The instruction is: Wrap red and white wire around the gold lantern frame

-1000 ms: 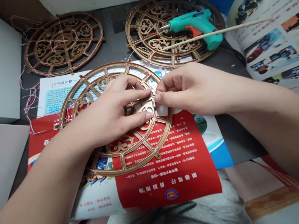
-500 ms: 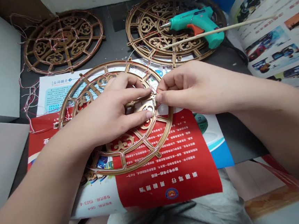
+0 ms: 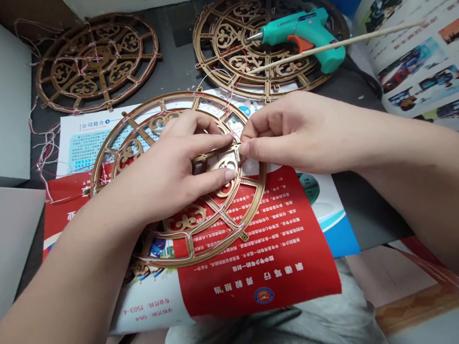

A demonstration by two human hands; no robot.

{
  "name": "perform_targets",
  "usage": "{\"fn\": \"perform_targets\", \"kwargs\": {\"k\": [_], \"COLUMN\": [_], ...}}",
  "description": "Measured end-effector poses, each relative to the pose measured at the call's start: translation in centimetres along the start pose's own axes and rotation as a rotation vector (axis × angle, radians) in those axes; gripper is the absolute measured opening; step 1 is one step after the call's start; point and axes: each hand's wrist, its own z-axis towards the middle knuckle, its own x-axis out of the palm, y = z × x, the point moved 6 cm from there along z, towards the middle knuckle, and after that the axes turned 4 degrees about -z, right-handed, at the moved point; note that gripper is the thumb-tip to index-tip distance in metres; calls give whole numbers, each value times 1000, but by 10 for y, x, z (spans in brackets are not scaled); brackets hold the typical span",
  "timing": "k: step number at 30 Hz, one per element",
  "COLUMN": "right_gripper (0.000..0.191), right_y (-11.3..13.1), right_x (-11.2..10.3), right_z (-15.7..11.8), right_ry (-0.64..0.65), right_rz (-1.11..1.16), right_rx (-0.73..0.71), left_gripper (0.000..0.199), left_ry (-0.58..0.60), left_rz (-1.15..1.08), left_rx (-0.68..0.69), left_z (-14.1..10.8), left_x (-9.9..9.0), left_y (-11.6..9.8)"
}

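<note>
A round bronze-coloured openwork frame [image 3: 187,245] with scroll ornaments lies before me, thin red and white wires running along its rings. Across it rests my left hand [image 3: 181,165], holding the frame, with index finger and thumb on the inner ring's right side. The fingers of my right hand [image 3: 278,135] are pinched together at that same spot, closed on a thin wire [image 3: 234,130]; its end is hidden by the fingertips. More loose wire [image 3: 216,72] loops up from there toward the back.
Behind lie a second openwork frame [image 3: 66,103] at left and a stack of frames [image 3: 203,51] at right, with a teal glue gun [image 3: 301,32] and a thin wooden stick [image 3: 346,42] on top. Printed red and white sheets [image 3: 263,276] lie underneath. An open brochure [image 3: 424,53] stands at right.
Both hands stay almost in place at the inner ring, the right still pinching the wire. The view has shifted very slightly.
</note>
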Motion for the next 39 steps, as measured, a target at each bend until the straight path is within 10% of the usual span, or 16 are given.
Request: {"fn": "perform_targets", "kwargs": {"k": [39], "right_gripper": [19], "right_y": [2], "right_x": [-6], "right_z": [1], "right_ry": [-28], "right_rz": [-14], "right_rx": [36], "left_gripper": [34], "left_ry": [-33], "left_rz": [-23], "left_rx": [11], "left_z": [-4], "left_x": [-3], "left_y": [2]}}
